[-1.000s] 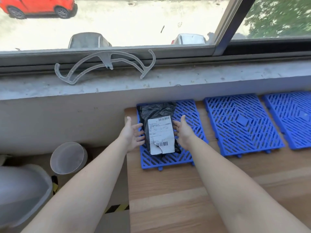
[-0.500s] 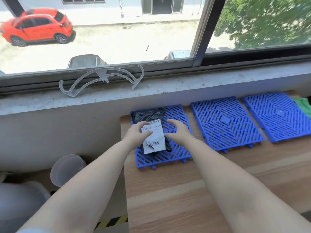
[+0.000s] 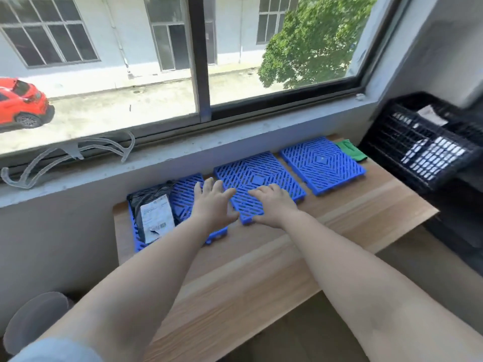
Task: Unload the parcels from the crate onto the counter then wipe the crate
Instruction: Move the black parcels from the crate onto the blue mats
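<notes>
Daylight from a wide sliding window (image 3: pixel 156 61) falls on a light wooden counter (image 3: pixel 261 270) set against a grey wall below the sill. On the sill at far left lies a clear plastic hanger (image 3: pixel 65 158). Three blue plastic lattice mats line the back of the counter. The leftmost mat (image 3: pixel 184 197) carries a black plastic-wrapped parcel with a white shipping label (image 3: pixel 154 212), lying flat on its left half. Just right of the parcel, the left hand (image 3: pixel 213 205) is held over that mat's right edge, fingers spread and straight, holding nothing. The right hand (image 3: pixel 275 205) is over the near part of the middle mat (image 3: pixel 258 181), fingers loosely extended, likewise empty. The third mat (image 3: pixel 322 164) is bare, with a folded green cloth (image 3: pixel 350 150) beside its far corner. At far right sits a black slatted plastic crate (image 3: pixel 418 142) with white-labelled parcels visible inside.
</notes>
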Demonstrator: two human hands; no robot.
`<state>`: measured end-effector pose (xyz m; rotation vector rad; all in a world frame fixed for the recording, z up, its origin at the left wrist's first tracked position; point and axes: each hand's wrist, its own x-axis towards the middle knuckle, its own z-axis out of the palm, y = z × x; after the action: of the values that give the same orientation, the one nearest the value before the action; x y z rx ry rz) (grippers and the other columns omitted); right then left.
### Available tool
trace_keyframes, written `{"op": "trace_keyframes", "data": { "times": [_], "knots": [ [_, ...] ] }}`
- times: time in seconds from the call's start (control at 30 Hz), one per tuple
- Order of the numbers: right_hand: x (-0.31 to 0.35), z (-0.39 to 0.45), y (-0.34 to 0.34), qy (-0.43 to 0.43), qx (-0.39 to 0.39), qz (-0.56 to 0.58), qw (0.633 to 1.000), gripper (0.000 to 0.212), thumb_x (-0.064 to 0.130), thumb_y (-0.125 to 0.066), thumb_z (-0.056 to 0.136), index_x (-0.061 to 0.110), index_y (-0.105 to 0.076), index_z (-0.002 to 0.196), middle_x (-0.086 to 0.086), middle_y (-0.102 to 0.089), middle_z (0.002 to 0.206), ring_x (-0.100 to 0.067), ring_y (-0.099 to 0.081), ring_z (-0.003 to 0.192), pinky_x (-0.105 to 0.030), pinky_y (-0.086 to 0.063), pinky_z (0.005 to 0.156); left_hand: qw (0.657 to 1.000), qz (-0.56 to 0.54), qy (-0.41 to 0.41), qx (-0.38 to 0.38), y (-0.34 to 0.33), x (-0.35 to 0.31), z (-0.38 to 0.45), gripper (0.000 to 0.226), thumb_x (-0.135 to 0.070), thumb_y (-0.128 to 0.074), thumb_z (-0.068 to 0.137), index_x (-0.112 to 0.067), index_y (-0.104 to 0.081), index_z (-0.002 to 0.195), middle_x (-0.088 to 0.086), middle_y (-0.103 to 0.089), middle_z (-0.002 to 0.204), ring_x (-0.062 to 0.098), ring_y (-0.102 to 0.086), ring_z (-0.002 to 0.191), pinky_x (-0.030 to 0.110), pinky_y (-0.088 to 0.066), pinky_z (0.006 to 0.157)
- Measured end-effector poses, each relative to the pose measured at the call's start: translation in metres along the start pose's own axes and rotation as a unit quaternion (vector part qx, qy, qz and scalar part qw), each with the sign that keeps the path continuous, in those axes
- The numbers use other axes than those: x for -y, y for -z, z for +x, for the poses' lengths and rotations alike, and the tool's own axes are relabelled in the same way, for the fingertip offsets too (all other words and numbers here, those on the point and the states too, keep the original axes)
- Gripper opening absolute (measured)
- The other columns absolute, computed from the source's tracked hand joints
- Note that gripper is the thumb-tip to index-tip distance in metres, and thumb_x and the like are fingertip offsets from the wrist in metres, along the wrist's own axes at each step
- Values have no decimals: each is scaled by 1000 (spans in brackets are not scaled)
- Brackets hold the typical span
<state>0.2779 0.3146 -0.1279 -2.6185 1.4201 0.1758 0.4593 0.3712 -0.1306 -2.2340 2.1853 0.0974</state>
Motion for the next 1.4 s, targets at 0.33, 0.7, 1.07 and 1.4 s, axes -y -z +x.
{"op": "trace_keyframes", "data": {
  "times": [0.33, 0.7, 1.07, 1.4],
  "knots": [
    [-180, -177, 24, -177, 7, 13, 984, 78, 44, -60, 83, 26, -26, 150, -4, -31, 151, -31, -24, 138, -47, -30, 111, 985, 47, -161, -47, 29, -267, 21, 71, -70, -50, 84, -35, -37, 144, 9, -30, 153, 36, -25, 139, 57, -17, 114],
    [-337, -339, -29, -356, -43, 45, 932, 78, 57, -57, 86, 25, -27, 151, -8, -18, 160, -36, -3, 148, -53, -10, 119, 941, 108, -319, -36, -7, -491, 8, 73, -71, -45, 83, -33, -35, 145, 9, -38, 144, 38, -30, 133, 59, -22, 108],
    [-467, -332, -50, -451, -13, 87, 888, 77, 47, -64, 86, 25, -27, 150, -6, -11, 161, -33, -9, 146, -48, -29, 110, 909, 93, -407, -13, -44, -619, 111, 68, -68, -47, 82, -33, -35, 139, 7, -42, 137, 36, -35, 125, 52, -30, 97],
    [-621, -242, -2, -487, -20, 90, 869, 80, 47, -66, 84, 28, -25, 150, -3, -19, 159, -31, -18, 143, -46, -34, 107, 914, 63, -401, -13, -30, -707, 290, 71, -70, -45, 85, -35, -28, 145, 8, -37, 141, 37, -33, 129, 53, -30, 99]
  ]
}}
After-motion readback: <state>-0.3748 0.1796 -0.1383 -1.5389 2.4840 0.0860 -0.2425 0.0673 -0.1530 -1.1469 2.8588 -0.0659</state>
